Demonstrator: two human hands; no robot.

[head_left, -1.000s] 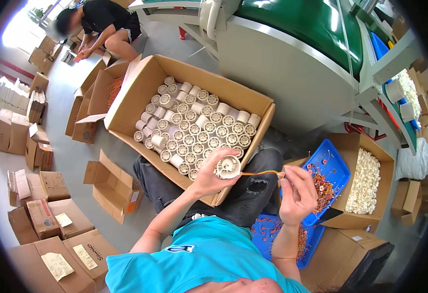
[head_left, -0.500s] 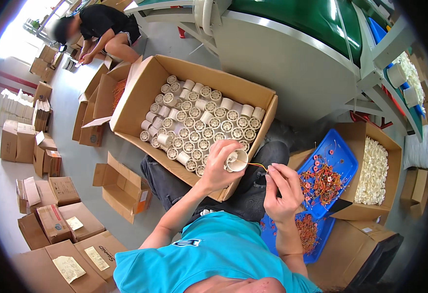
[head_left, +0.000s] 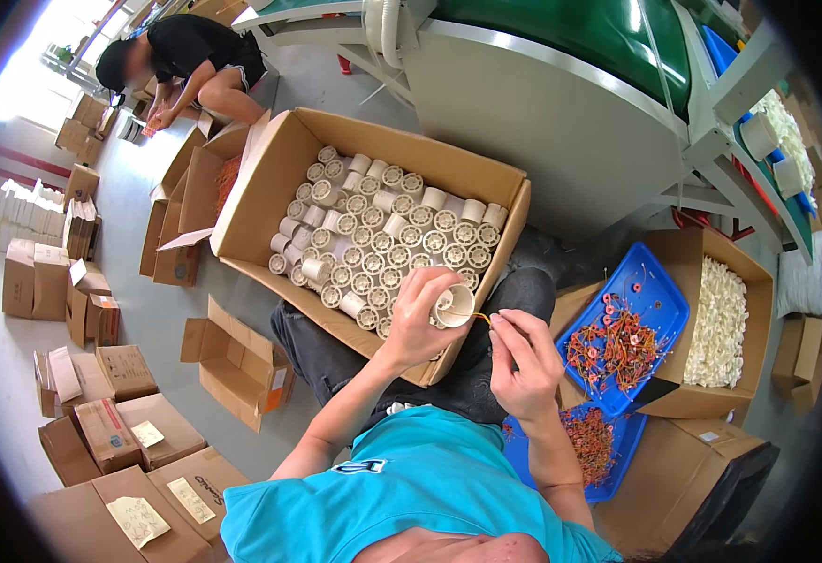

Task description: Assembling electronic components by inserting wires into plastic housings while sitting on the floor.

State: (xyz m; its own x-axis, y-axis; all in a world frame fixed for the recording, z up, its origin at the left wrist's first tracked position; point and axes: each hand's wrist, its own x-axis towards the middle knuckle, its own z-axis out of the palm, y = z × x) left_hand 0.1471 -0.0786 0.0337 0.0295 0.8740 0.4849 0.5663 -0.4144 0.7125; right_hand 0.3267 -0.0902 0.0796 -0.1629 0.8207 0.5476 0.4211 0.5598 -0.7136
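Note:
My left hand (head_left: 416,321) is closed round a white plastic cylinder (head_left: 463,298), its open mouth tilted up and to the right. A thin yellow-orange wire (head_left: 482,316) runs out of that mouth. Its outer end is pinched between the fingertips of my right hand (head_left: 528,366), just right of the cylinder. What the wire joins inside the cylinder is hard to make out. Beyond my left hand, a large open cardboard box (head_left: 373,141) holds many similar white cylinders (head_left: 372,216), some upright and some on their sides.
On my right, a blue tray (head_left: 671,293) of red-and-orange wired parts overlaps a second blue tray (head_left: 629,455). Beside them stands a carton of small white pieces (head_left: 717,324). A green-topped machine (head_left: 561,122) rises ahead. Cartons (head_left: 162,422) line the left; a person (head_left: 195,61) crouches far left.
My right hand has moved left, closer to the cylinder, and less wire shows between the two. My left hand has barely moved.

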